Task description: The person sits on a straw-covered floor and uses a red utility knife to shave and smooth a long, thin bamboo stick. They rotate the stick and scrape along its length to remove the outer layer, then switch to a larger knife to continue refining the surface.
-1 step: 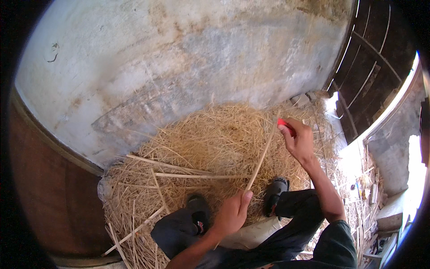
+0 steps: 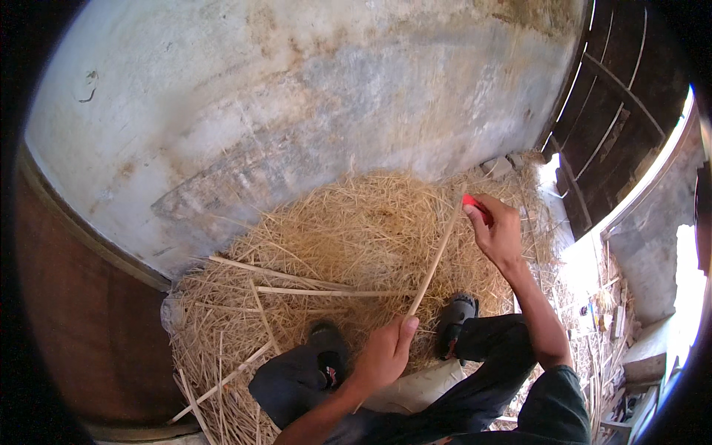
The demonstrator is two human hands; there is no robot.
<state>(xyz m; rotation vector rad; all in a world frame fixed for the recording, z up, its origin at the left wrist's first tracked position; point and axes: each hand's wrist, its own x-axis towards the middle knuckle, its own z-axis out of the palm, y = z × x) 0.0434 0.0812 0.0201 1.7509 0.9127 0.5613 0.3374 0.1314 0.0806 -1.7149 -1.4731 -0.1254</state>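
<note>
- Nothing differs from the other picture of this view: it is the same instant, with hands, stick and straw in matching places.
- The bamboo strip point(image 2: 434, 259) is a thin, pale yellow, straight sliver, running on a slant from lower left to upper right above the straw pile point(image 2: 348, 230).
- Its lower end sits in the left hand point(image 2: 384, 352), just off the near edge of the straw pile, above the person's knees; the fingers are curled together around the strip with the thumb laid along it.
- Its upper end reaches the right hand point(image 2: 498, 230), raised over the right side of the straw pile, arm stretched forward.
- The right hand's fingers are folded shut around a small red tool point(image 2: 475, 204), only the red tip showing past the fingers; that tip meets the strip's upper end. Whether it is a blade cannot be told.
- The straw pile is loose, dry and golden, heaped against the foot of a stained grey plaster wall point(image 2: 297, 96).
- Several more long split strips point(image 2: 297, 282) lie flat across the left and near part of the straw pile, crossing each other.
- Two dark sandalled feet point(image 2: 456, 319) rest on the near edge of the straw pile, with dark trousers point(image 2: 482, 378) bent at the knee behind them.
- To the right of the straw pile stands a dark wooden slatted door point(image 2: 615, 111), sunlight bright on the ground beside it.
</note>
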